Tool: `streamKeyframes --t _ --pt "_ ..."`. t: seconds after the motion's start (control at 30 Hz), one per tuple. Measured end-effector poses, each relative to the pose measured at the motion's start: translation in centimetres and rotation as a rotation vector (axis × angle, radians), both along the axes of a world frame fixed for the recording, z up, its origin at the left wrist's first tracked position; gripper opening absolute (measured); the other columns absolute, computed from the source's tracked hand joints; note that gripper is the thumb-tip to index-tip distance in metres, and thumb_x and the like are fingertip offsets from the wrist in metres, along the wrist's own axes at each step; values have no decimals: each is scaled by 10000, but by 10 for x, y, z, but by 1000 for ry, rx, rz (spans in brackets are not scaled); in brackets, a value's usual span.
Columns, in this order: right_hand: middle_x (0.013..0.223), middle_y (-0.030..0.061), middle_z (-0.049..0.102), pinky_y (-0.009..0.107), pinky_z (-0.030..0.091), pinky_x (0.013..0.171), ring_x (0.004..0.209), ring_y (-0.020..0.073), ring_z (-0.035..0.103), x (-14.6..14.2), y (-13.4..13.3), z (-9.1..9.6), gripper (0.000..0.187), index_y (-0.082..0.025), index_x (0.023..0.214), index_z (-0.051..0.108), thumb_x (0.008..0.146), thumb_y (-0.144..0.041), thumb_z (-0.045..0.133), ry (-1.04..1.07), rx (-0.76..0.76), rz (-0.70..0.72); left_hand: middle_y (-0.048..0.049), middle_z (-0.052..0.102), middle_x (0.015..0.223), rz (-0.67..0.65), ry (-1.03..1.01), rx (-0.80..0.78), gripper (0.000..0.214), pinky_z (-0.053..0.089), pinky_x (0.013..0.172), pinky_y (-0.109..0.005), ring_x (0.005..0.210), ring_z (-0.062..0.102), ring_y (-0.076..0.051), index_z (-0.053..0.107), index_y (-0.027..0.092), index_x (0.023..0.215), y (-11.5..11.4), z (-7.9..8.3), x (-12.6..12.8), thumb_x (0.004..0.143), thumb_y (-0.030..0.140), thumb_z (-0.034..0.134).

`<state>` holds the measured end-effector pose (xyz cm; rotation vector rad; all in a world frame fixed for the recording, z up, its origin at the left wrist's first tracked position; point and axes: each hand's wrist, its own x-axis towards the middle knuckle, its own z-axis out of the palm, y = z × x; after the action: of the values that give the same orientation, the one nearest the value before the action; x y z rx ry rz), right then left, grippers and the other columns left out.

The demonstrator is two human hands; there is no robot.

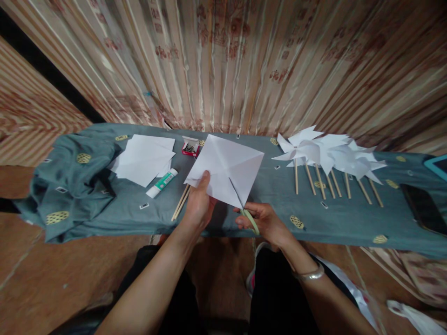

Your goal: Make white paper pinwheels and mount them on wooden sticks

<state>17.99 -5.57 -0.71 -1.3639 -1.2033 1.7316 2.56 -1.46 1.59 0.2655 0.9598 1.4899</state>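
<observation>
A square white sheet of paper (226,163) with diagonal creases is pinched at its lower left edge by my left hand (200,200), thumb on top. My right hand (260,218) grips the green-handled scissors (250,220), whose blades lie along a diagonal at the sheet's lower corner and reach toward the centre. Wooden sticks (180,203) lie partly under the sheet, beside my left hand. A glue stick (162,183) and a small red box of metal pins (190,146) are to the left of the paper.
A pile of white paper sheets (146,158) lies at the left. Several white paper pinwheels (331,151) on wooden sticks overlap at the right. A dark phone (424,208) and a blue-edged object (436,166) are at the far right. A pleated curtain (223,70) hangs behind the green cloth (279,200).
</observation>
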Motion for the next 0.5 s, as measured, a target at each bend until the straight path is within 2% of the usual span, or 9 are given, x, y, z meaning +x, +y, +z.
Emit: streamKeyframes --t 0.2,0.5 --pt "569 -32 591 231 395 504 523 92 492 -1 1 5 443 -170 664 660 509 -550 827 -2 -3 11 -33 739 942 -9 12 -18 282 527 884 -292 882 704 -156 599 173 1173 -2 -2 1 894 173 560" --pt "531 -44 579 234 391 498 491 84 483 -3 2 6 478 -170 662 660 459 -563 842 20 -24 -15 -33 743 938 -16 3 10 272 521 900 -290 884 705 -153 601 159 1173 -2 -3 1 908 169 539"
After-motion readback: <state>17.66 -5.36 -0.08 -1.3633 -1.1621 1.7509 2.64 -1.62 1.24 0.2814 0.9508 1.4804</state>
